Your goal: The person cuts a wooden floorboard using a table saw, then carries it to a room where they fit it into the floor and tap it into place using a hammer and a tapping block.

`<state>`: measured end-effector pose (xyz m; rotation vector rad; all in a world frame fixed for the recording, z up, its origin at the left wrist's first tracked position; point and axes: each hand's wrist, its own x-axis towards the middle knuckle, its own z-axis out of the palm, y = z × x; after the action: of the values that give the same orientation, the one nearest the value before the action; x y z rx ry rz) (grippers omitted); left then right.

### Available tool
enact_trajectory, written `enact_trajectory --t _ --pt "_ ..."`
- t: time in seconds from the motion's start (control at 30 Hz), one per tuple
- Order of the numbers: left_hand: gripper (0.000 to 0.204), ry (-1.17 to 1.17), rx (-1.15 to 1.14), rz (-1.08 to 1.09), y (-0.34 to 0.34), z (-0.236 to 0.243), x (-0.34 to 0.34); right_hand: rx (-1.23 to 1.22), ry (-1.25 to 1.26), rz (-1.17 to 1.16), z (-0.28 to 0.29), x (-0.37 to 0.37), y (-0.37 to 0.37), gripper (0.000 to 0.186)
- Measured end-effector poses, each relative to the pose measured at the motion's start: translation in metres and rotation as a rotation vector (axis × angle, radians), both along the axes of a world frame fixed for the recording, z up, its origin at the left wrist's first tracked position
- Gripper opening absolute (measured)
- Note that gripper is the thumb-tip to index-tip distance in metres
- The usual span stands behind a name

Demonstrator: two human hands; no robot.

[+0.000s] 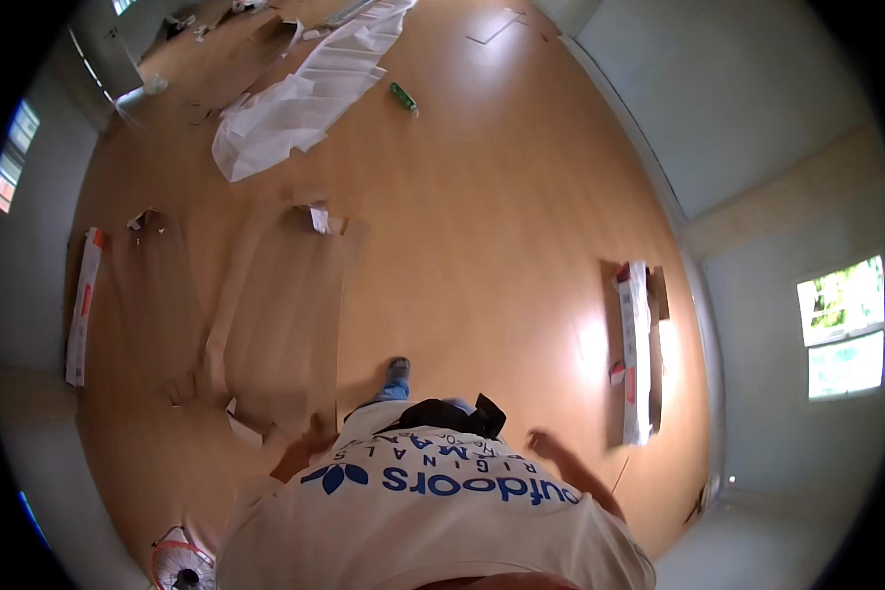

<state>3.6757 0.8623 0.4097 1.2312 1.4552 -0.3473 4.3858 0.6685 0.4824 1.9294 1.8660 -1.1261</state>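
My left hand [315, 440] hangs low at my left side, right by the near edge of a long flattened brown cardboard sheet [285, 315]. It is dark and smeared, so I cannot tell whether it touches the cardboard. On the other side of my body my right hand [543, 442] hangs free, its fingers loosely apart with nothing in them. Beyond the first sheet, to the left, lies a second brown cardboard piece [157, 295]. A foot in a grey shoe [397, 369] steps forward on the wooden floor.
A long white carton [637, 354] with brown cardboard lies along the right wall; another slim carton [86, 305] lies at the left wall. Ahead are a crumpled white sheet [295, 108] and a green container [403, 98]. A round orange-rimmed fan [182, 565] stands behind left.
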Motion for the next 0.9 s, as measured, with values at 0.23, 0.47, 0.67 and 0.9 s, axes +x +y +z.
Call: enact_trajectory --t 0.23,0.47,0.67,0.9 --pt "0.13 0.064 0.019 -0.294 0.342 0.051 0.064 -0.385 0.218 -0.918 -0.034 -0.044 0.186 0.027" --pt "0.132 0.167 0.035 0.088 0.523 0.032 0.14 -0.108 0.275 -1.007 -0.027 0.09 0.496 0.028" --pt "0.146 0.113 -0.033 0.24 0.668 0.031 0.252 0.144 0.406 -1.012 0.033 0.192 0.805 0.03" --pt "0.144 0.155 -0.09 0.272 0.88 0.004 0.336 0.132 0.393 -0.897 0.046 0.255 1.097 0.033"
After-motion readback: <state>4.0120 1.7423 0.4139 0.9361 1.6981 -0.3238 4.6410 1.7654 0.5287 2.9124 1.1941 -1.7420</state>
